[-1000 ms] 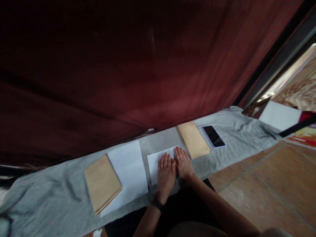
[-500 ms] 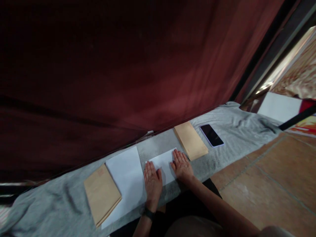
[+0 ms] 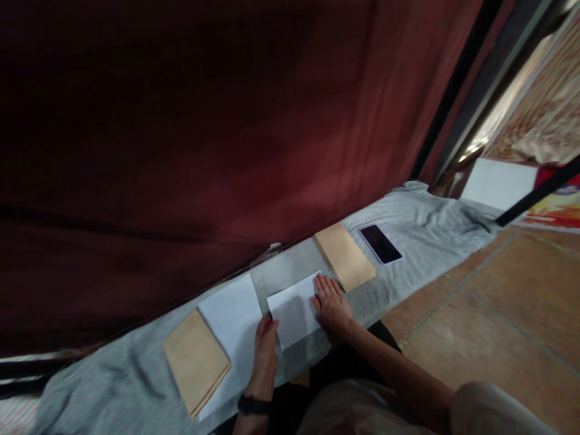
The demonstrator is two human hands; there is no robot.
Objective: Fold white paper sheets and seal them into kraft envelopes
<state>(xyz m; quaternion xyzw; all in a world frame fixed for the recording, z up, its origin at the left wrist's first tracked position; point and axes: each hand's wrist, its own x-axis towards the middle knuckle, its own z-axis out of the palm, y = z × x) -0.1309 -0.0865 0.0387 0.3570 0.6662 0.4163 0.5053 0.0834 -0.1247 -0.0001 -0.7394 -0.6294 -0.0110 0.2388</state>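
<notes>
A white sheet of paper (image 3: 294,314), apparently folded, lies on the grey cloth in front of me. My right hand (image 3: 333,305) rests flat on its right end, fingers stretched out. At the sheet's left edge, my left hand (image 3: 265,347) is closed, thumb and curled fingers pinched together at the edge; the fingertips are partly hidden. A dark band circles my left wrist. Left of that hand lies a stack of larger white paper (image 3: 235,314), partly covered by brown envelopes (image 3: 197,362). More brown envelopes (image 3: 347,257) lie just beyond my right hand.
A phone (image 3: 381,244) with a dark screen lies right of the far envelopes. The grey cloth (image 3: 435,220) covers a long narrow surface along a dark red curtain (image 3: 272,151). Brown floor tiles (image 3: 493,296) lie to the right, with a dark bar (image 3: 539,193) above.
My left hand has gone from lying flat on the sheet's left end to a closed grip at its left edge. My right hand stays flat. The whole view has shifted slightly.
</notes>
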